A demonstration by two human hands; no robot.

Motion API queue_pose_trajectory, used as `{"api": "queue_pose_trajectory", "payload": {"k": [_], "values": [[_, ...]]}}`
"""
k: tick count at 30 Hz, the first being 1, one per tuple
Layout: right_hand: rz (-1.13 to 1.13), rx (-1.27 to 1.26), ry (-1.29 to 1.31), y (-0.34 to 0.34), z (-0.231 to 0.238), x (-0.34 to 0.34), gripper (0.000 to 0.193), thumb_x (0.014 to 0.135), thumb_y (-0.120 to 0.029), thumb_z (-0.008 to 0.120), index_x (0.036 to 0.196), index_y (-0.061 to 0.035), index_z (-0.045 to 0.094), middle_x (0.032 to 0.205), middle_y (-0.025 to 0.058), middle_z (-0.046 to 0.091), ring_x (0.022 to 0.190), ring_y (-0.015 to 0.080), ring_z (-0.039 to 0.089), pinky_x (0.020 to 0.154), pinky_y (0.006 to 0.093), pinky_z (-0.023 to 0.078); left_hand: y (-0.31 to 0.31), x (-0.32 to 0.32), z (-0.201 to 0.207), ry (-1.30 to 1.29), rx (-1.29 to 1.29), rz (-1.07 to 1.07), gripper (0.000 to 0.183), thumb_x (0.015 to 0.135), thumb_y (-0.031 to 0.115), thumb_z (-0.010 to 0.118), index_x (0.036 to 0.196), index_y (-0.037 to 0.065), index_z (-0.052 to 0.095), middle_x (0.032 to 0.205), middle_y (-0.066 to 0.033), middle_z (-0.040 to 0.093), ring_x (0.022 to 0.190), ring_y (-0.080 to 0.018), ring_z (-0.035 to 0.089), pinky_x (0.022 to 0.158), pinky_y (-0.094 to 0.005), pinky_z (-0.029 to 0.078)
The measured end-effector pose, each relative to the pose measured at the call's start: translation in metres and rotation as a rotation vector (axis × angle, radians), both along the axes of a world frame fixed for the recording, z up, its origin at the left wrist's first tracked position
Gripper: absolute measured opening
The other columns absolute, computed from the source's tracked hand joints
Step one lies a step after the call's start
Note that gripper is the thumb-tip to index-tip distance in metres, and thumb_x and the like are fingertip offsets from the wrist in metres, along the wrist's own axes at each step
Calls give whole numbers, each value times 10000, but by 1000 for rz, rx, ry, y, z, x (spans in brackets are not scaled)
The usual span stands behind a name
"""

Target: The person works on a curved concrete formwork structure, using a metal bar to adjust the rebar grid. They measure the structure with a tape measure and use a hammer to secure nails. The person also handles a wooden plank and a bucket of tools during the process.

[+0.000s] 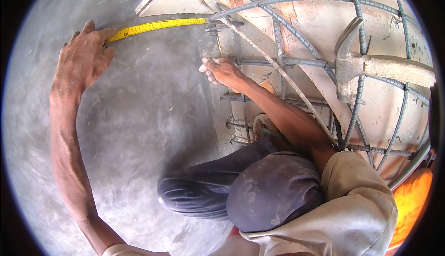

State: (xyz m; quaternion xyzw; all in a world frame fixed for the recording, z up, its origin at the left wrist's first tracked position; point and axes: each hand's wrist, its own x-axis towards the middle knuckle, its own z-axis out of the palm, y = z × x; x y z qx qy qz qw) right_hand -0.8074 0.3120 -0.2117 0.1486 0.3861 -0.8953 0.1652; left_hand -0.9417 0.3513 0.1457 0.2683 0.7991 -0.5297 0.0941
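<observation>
A yellow measuring tape point(162, 25) stretches from my left hand to the bent end of a rebar. My left hand point(85, 54) is closed on the tape's left end, thumb and index finger next to the blade. Whether a tape case sits inside the palm is hidden. My right hand point(221, 73) is held below the tape's right end, near the edge of the grey concrete surface point(143, 89). Its fingers are curled together, and anything inside them cannot be made out. A thin rusty rod point(278, 70) slants down past my right forearm.
A grid of ribbed steel rebar point(306, 61) covers the right side, over pale boards. A claw hammer point(350, 66) with a wooden handle lies against the bars. My bent knees point(273, 191) are below, with a sandalled foot point(262, 126) beside the bars. Something orange point(412, 205) is at lower right.
</observation>
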Motion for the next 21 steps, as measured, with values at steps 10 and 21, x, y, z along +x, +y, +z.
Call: {"api": "queue_pose_trajectory", "payload": {"k": [10,21], "values": [[97,509,-14,22,-16,5,413,1023,-426,605,1014,-49,774,927,173,749,883,306,709,859,421,539,-4,-11,-43,-38,-57,-214,497,955,146,617,1445,223,644,1173,-111,605,1101,-300,628,992,-513,541],[-4,323,-18,23,-49,11,143,917,-191,736,980,-67,767,815,56,779,792,176,732,780,341,550,-1,8,-71,-10,-215,-42,423,977,155,583,1388,203,670,1323,-143,590,1190,-356,640,1034,-528,551]]}}
